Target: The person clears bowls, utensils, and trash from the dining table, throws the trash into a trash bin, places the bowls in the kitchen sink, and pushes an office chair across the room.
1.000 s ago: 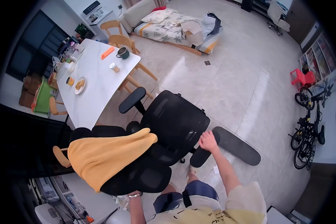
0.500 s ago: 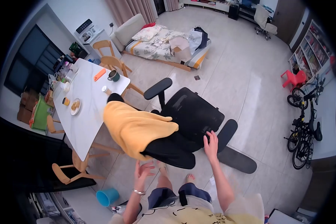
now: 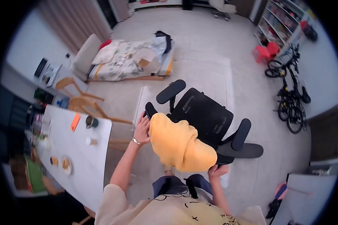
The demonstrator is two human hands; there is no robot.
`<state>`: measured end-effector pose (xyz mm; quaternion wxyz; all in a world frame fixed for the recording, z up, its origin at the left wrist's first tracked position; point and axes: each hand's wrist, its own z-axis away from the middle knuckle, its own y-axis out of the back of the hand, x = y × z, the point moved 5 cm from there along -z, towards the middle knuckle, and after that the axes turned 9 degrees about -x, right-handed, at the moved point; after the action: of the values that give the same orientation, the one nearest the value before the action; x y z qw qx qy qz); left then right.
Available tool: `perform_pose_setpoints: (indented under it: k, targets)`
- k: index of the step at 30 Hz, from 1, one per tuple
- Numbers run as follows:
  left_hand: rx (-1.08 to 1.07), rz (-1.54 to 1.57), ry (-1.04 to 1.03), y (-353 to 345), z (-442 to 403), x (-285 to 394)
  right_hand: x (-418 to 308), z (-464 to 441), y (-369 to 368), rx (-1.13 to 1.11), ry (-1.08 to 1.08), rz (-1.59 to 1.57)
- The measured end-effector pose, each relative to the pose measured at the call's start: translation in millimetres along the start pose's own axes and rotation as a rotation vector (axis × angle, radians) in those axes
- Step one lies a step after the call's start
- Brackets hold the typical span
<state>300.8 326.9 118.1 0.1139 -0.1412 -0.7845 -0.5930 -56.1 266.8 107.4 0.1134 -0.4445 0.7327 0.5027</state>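
A black office chair (image 3: 202, 114) stands in front of me with its backrest towards me. Over the backrest lies a yellow cloth (image 3: 176, 144), which looks like a garment and covers most of it. My left hand (image 3: 142, 129) is closed around the backrest's left end, at the edge of the cloth. At the opposite end, my right hand (image 3: 218, 171) grips the black backrest just below its tip. Both armrests stick out beyond the cloth, and the wheels under the seat are hidden.
On my left is a white table (image 3: 90, 150) with a dark mug (image 3: 91, 121), a white-lidded cup (image 3: 91, 141), an orange case (image 3: 75, 122) and a plate of food (image 3: 66, 165). Wooden chairs (image 3: 90, 107) stand beside it. Further off are a bed (image 3: 131, 62) and, rightward, bicycles (image 3: 289, 93).
The chair has turned, so its backrest now lies across in front of me. Both hands have come onto the backrest's ends. My view has shifted to the right.
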Motion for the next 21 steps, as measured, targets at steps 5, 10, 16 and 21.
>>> perform_pose_setpoints:
  k: [5,10,16,21]
  targets:
    - [0.088,0.289,0.017,-29.6,-57.3,-47.4,19.9,-41.7,-22.8,0.145,0.023,0.088]
    - [0.26,0.039,-0.097,-43.4,-110.7,-42.8,54.5,-102.4,-32.0,0.225,0.01,-0.01]
    - [0.194,-0.078,-0.093,-112.5,-154.1,-53.0,124.8,-200.8,-26.5,0.228,0.129,0.061]
    - [0.212,-0.073,-0.125,-145.0,-238.0,-54.9,197.2,-300.0,-28.6,0.222,0.185,0.066]
